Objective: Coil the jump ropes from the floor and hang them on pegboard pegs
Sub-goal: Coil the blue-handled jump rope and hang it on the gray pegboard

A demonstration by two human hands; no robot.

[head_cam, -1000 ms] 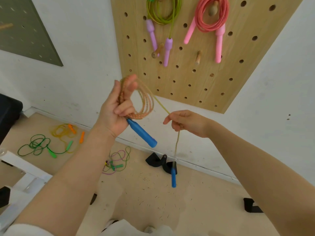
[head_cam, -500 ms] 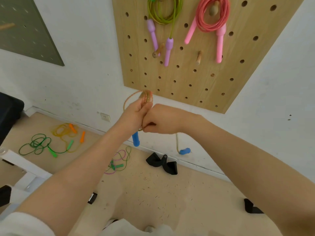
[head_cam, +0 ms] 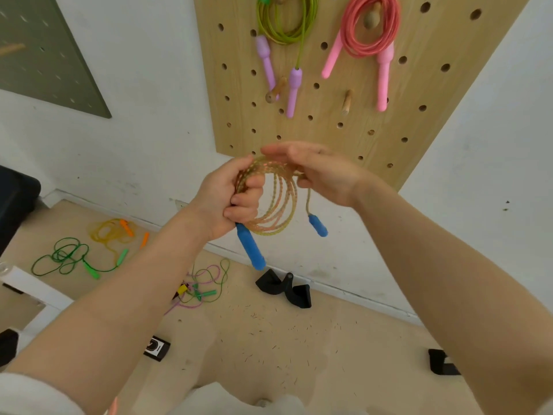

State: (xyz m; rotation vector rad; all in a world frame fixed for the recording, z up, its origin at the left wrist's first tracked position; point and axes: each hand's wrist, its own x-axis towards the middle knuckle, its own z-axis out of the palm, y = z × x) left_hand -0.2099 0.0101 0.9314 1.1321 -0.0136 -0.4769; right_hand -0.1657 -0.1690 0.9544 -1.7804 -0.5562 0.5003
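Wooden pegboard (head_cam: 353,136) fills the wall ahead. My left hand (head_cam: 227,199) is clamped around the rope coil (head_cam: 273,199) so the loops can't spring loose, one blue handle (head_cam: 250,247) dangling below; my right hand (head_cam: 323,172) pinches the last turn on top, ready for a free peg (head_cam: 346,101).

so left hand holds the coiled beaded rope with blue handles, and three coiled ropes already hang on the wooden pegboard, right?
Not quite: the head view shows two coiled ropes on the wooden pegboard, not three: a green rope with purple handles and a pink rope with pink handles. The rest holds: the left hand grips the coiled beaded rope with blue handles.
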